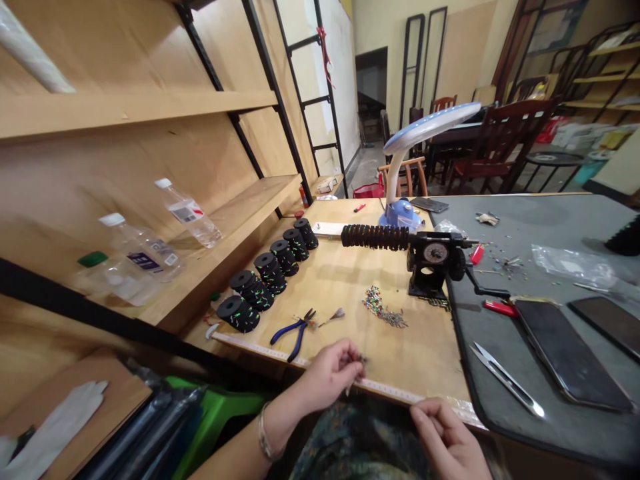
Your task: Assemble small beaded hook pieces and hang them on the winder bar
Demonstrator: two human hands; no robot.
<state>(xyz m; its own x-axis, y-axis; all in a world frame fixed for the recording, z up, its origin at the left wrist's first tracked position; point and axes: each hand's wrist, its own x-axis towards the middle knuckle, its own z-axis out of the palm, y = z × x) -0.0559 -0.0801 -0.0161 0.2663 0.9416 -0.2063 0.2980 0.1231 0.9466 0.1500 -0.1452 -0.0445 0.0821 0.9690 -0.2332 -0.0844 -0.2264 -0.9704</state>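
At the front edge of the wooden table my left hand (333, 373) is closed, thumb against curled fingers; a small greyish thing shows by its fingertips, too tiny to name. My right hand (446, 435) is lower right, thumb and fingers pinched together; anything between them is too small to see. Beyond my left hand lie blue-handled pliers (295, 335) and a small pile of colourful beads (374, 303), with little metal pieces (393, 318) beside it. A black hand-cranked winder (434, 260) carries a long rod wrapped in black cord (375, 237).
Several black spools (239, 313) with green flecks line the table's left side. A blue-white lamp (400, 213) stands behind the winder. On the grey mat (495, 347) lie tweezers (507, 380), a phone (570, 353) and a plastic bag (573, 263). Bottles (193, 217) occupy the left shelf.
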